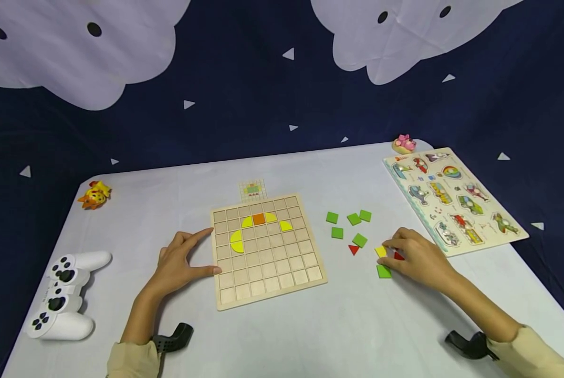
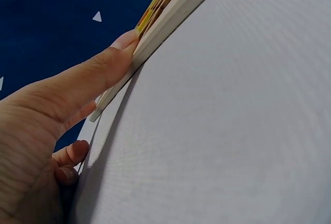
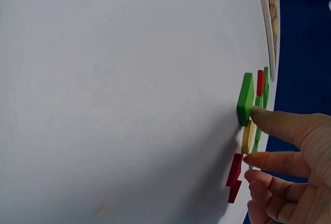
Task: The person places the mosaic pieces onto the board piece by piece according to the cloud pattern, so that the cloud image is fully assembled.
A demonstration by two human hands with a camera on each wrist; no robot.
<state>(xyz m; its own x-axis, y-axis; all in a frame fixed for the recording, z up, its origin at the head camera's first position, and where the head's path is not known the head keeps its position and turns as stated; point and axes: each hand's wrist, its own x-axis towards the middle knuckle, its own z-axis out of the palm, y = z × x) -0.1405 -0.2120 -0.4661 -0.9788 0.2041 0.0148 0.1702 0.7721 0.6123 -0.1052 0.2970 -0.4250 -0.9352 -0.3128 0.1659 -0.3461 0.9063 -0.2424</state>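
A wooden grid board [image 1: 272,265] lies at the middle of the table, with several yellow curved pieces [image 1: 237,241] and an orange square [image 1: 259,219] in its cells. My left hand [image 1: 180,262] touches the board's left edge with thumb and forefinger spread apart; its thumb [image 2: 98,71] presses on the rim in the left wrist view. With thumb and forefinger, my right hand [image 1: 416,257] pinches a yellow tile [image 3: 247,137] low over the cloth. A green square [image 1: 384,271] lies by the thumb, and red pieces [image 3: 234,169] sit partly hidden beneath the hand.
Several green squares [image 1: 337,232] and a red triangle [image 1: 354,249] lie between board and right hand. A small pattern card [image 1: 252,189] sits behind the board. A picture puzzle [image 1: 457,199] is at right, a white game controller [image 1: 64,296] at left. Small figurines [image 1: 95,195] stand near the back corners.
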